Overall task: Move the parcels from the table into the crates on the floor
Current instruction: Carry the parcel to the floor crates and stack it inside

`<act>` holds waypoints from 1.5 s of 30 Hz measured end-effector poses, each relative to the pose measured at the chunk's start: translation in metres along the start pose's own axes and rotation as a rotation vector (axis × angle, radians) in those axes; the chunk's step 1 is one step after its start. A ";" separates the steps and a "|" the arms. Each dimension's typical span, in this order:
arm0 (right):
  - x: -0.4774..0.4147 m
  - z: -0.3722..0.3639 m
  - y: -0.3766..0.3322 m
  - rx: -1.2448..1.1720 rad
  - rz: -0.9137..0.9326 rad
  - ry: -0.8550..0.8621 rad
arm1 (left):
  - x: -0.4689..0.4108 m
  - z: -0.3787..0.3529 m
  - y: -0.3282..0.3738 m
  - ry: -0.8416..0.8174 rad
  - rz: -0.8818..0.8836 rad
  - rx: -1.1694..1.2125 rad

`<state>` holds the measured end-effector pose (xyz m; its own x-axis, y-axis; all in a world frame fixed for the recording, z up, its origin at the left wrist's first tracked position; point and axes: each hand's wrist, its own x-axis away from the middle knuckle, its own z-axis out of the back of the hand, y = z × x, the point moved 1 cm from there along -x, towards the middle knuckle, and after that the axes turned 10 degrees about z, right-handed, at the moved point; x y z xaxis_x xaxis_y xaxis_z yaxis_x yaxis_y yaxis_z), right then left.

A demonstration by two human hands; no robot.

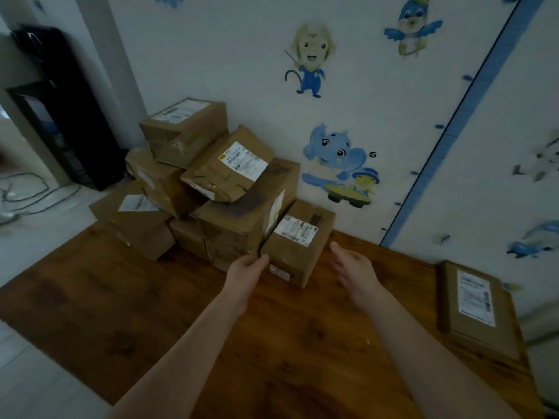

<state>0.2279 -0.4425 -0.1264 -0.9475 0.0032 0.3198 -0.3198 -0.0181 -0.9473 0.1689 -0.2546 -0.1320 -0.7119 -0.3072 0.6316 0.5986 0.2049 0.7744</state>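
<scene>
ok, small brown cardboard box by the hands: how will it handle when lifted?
Probably stiff: the small brown cardboard box keeps square, taped edges. Unlikely to tip: it sits flat on the wooden table. The taller brown box touching its left side carries a crumpled brown parcel, which may shift.

Two bare hands are reaching toward a small parcel point(299, 246) at the front of a pile on a wooden table point(121, 303).

The left hand point(246, 275) is touching the small parcel's lower left corner, where it is pressing against a bigger parcel point(242, 219); whether the fingers are gripping is unclear. The right hand point(352, 267) is hovering just beside the parcel's right side, fingers straight, apart from it. Behind, more brown parcels point(184, 128) are sitting stacked against a wall with cartoon stickers point(311, 58). A flat parcel point(475, 306) is lying well apart at the table's right edge.
</scene>
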 end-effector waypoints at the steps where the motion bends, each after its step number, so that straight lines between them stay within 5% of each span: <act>1: -0.001 -0.005 0.005 0.000 -0.011 0.037 | -0.009 0.001 0.001 -0.029 0.012 -0.043; 9: -0.006 -0.039 0.044 -0.039 -0.121 0.276 | -0.064 0.004 0.010 -0.169 -0.098 -0.415; 19: -0.035 -0.060 0.064 0.014 -0.206 0.336 | -0.101 -0.016 0.007 -0.178 -0.169 -0.660; 35: -0.029 -0.043 0.082 0.173 -0.260 0.282 | -0.120 -0.017 -0.015 -0.176 0.013 -0.782; 45: 0.010 -0.037 0.091 0.114 -0.240 0.337 | -0.087 0.002 -0.038 -0.193 0.147 -0.423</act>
<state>0.1890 -0.4068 -0.2099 -0.8002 0.3469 0.4892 -0.5468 -0.0871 -0.8327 0.2075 -0.2338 -0.2162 -0.6401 -0.1172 0.7593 0.7660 -0.1745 0.6187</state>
